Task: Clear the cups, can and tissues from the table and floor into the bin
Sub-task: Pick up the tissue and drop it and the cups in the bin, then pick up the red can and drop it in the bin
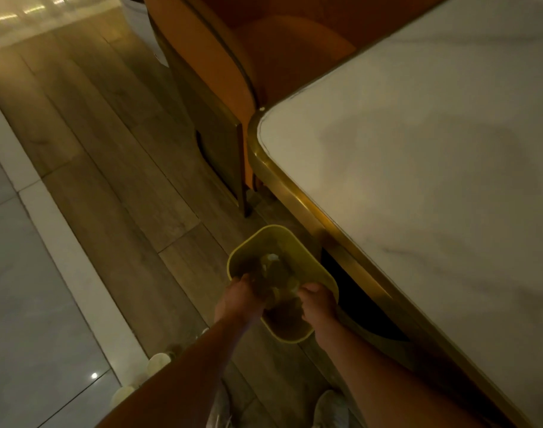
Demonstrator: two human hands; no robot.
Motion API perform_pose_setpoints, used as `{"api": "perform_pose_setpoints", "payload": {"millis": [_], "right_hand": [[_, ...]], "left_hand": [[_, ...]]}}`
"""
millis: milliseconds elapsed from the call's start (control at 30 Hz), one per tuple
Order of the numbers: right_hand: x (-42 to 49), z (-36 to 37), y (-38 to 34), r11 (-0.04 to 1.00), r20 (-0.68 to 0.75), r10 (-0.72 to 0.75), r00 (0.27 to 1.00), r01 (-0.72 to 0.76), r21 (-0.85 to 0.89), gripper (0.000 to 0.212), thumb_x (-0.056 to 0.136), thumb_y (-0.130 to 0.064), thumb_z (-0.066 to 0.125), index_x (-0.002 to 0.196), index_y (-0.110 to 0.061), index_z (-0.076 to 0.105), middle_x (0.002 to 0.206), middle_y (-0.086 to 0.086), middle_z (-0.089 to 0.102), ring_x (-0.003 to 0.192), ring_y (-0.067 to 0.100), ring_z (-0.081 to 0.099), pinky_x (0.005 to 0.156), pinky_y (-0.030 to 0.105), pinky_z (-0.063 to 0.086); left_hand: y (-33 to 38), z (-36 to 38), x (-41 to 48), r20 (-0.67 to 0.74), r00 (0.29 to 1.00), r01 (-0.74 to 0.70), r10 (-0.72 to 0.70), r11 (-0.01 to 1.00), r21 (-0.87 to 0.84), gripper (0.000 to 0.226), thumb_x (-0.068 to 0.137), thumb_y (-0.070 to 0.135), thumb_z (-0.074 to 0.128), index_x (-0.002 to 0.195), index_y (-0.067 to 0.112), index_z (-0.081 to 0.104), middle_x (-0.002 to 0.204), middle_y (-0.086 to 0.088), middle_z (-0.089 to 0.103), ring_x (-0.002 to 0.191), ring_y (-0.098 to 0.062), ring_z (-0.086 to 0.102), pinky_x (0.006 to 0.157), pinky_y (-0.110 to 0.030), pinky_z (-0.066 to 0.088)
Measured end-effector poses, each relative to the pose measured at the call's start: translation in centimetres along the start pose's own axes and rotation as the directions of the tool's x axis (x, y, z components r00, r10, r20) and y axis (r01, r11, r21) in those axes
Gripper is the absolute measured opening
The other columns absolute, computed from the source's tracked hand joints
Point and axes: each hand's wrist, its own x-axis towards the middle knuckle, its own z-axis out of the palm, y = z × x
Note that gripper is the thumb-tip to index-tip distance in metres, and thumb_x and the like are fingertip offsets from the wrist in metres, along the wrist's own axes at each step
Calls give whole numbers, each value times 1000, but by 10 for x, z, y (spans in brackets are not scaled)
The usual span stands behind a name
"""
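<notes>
A yellow-green bin [271, 231] is beside the table's near corner, above the wooden floor. My left hand [237, 299] grips its left rim and my right hand [318, 305] grips its right rim. Inside the bin lies dim, crumpled rubbish with a pale tissue-like piece [271, 259] on top; the single items are too dark to tell apart. Two pale cups [159, 361] [123, 396] lie on the floor at the lower left, partly hidden behind my left forearm.
The white marble table [434, 196] with a gold edge [295, 196] fills the right side. An orange chair [264, 66] stands at its far corner. Wooden floor [109, 180] runs to the left, edged by grey tiles [23, 304]. My shoes [330, 409] show at the bottom.
</notes>
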Motion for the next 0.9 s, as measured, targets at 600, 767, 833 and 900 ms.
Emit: {"api": "perform_pose_setpoints", "payload": {"millis": [600,767,833,900], "right_hand": [[-211,-53,-86,867,81,-433,898,439,-236,28,92,-35,58,119,-28,61,122,-8,65,115,12,60,98,34,50],[-279,-101,-104,785,30,-588,809,579,-221,27,90,-37,60,115,-26,65,111,-12,68,99,4,65,89,24,53],[-296,-125,-111,769,-18,-618,786,600,-221,25,91,-38,58,112,-27,64,107,-11,69,92,1,65,84,21,53],[-310,-155,-116,763,-88,-634,768,605,-228,20,92,-33,57,111,-30,63,103,-13,67,88,0,63,79,17,51]], "left_hand": [[106,-155,-184,-338,841,-364,422,904,224,38,88,39,51,122,23,49,112,-6,57,92,-25,59,78,-37,47],[159,-188,-219,-395,717,-475,574,818,326,47,85,35,52,127,14,54,117,-11,57,105,-29,54,86,-46,49],[180,-192,-221,-379,679,-504,629,774,383,50,85,38,48,128,14,54,122,-13,56,111,-32,53,89,-48,48],[203,-190,-222,-349,663,-517,663,742,426,53,85,42,44,130,16,53,127,-14,55,118,-33,51,93,-49,48]]}}
